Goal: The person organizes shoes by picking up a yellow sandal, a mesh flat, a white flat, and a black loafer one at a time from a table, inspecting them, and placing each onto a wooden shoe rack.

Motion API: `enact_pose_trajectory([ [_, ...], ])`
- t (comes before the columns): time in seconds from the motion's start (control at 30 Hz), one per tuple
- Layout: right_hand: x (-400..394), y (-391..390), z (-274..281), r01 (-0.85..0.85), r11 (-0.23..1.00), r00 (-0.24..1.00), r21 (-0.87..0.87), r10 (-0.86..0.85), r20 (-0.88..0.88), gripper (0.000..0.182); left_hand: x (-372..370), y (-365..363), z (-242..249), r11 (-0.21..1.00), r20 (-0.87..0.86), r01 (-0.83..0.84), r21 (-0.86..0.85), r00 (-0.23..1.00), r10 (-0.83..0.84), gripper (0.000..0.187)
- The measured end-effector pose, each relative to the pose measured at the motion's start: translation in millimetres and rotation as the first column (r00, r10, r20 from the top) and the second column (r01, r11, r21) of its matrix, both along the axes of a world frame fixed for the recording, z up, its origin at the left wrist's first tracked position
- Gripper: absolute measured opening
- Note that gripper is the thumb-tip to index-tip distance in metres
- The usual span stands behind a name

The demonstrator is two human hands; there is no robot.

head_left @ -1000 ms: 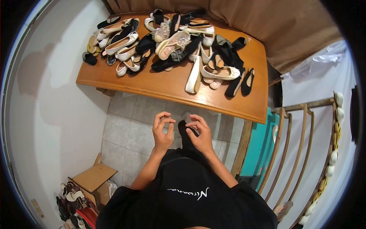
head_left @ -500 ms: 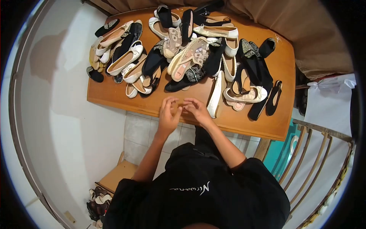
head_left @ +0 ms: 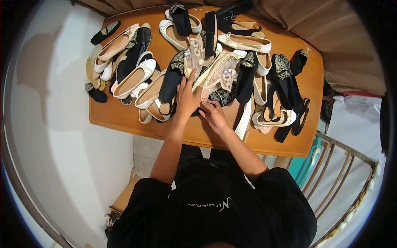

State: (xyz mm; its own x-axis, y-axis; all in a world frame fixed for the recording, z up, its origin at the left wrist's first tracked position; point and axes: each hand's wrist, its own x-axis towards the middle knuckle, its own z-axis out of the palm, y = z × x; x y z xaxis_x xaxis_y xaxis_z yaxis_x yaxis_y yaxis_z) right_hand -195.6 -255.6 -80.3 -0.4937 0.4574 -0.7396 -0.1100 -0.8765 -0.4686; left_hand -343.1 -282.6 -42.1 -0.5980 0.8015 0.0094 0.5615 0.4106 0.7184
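Over at the left edge of the wooden tabletop (head_left: 124, 118), a small black flat (head_left: 96, 94) lies by itself at the rim, just beside a cluster of cream and white flats (head_left: 134, 78) heaped on one another. Next along, a black pointed shoe with a beaded toe (head_left: 171, 80) leans against the heap.

The person's left hand (head_left: 188, 99) rests on the middle of the pile, its fingers (head_left: 185, 84) stretched nearly straight and lying flat along a sheer beige lace shoe (head_left: 194, 58); it presses on the shoe rather than closing round it. Just to the right and nearer the table's front edge, the right hand (head_left: 214, 115) sits with fingers curled, their tips touching the near end of a second beige lace shoe with pale flowers (head_left: 221, 74); whether they actually pinch it I cannot tell.

Farther right, a black embellished flat (head_left: 247, 76) stands tilted, then a white shoe (head_left: 244, 122) on its side. At the far right, black slingbacks (head_left: 289, 103) lie near the corner.
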Motion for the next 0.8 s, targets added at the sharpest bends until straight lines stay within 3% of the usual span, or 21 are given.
enact_pose_trajectory([
  [0.1, -13, -1, 16, 0.047, 0.998, 0.993, 0.048, -0.052, 0.107, 0.045, -22, 15, -5, 0.997, 0.106, 0.006, 0.082, 0.994, -0.014, 0.053],
  [0.13, -14, -1, 17, 0.065, 0.996, 0.991, 0.067, -0.073, 0.112, 0.045, -28, 18, -4, 0.987, 0.058, -0.036, 0.155, 0.998, 0.027, 0.043],
  [0.17, -11, -1, 14, 0.099, 0.995, 0.995, -0.004, -0.098, 0.023, 0.043, -34, 19, -3, 0.984, 0.066, -0.025, 0.175, 0.998, 0.013, 0.043],
  [0.2, -8, 0, 16, 0.117, 0.99, 0.99, -0.076, -0.122, -0.066, 0.041, -41, 17, 6, 0.969, 0.053, -0.109, 0.22, 0.994, 0.099, 0.038],
  [0.23, -7, 1, 24, 0.121, 0.991, 0.99, -0.058, -0.125, -0.062, 0.041, -49, 14, 17, 0.946, 0.045, -0.194, 0.26, 0.981, 0.189, 0.034],
  [0.3, -2, -8, 42, 0.207, 0.978, 0.971, -0.019, -0.208, -0.119, 0.031, -70, 0, 29, 0.912, 0.107, -0.22, 0.345, 0.975, 0.195, 0.03],
  [0.4, 6, -23, 67, 0.264, 0.964, 0.958, 0.029, -0.259, -0.12, 0.035, -99, -31, 42, 0.898, 0.193, -0.225, 0.378, 0.968, 0.162, 0.037],
  [0.5, 20, -37, 87, 0.27, 0.959, 0.956, 0.091, -0.256, -0.142, 0.036, -113, -49, 50, 0.809, 0.472, -0.408, 0.422, 0.861, 0.188, 0.054],
  [0.53, 29, -40, 89, 0.253, 0.96, 0.962, 0.117, -0.236, -0.141, 0.035, -123, -53, 44, 0.806, 0.484, -0.387, 0.448, 0.863, 0.145, 0.056],
  [0.57, 39, -42, 87, 0.257, 0.958, 0.96, 0.126, -0.239, -0.145, 0.035, -129, -58, 37, 0.816, 0.642, -0.445, 0.368, 0.757, 0.123, 0.055],
  [0.63, 59, -43, 79, 0.261, 0.951, 0.957, 0.166, -0.233, -0.174, 0.032, -137, -56, 29, 0.831, 0.77, -0.468, 0.299, 0.633, 0.079, 0.057],
  [0.8, 107, -29, 63, 0.182, 0.951, 0.975, 0.25, -0.14, -0.174, 0.03, -138, -24, 26, 0.856, 0.869, -0.407, 0.32, 0.486, -0.094, 0.059],
])
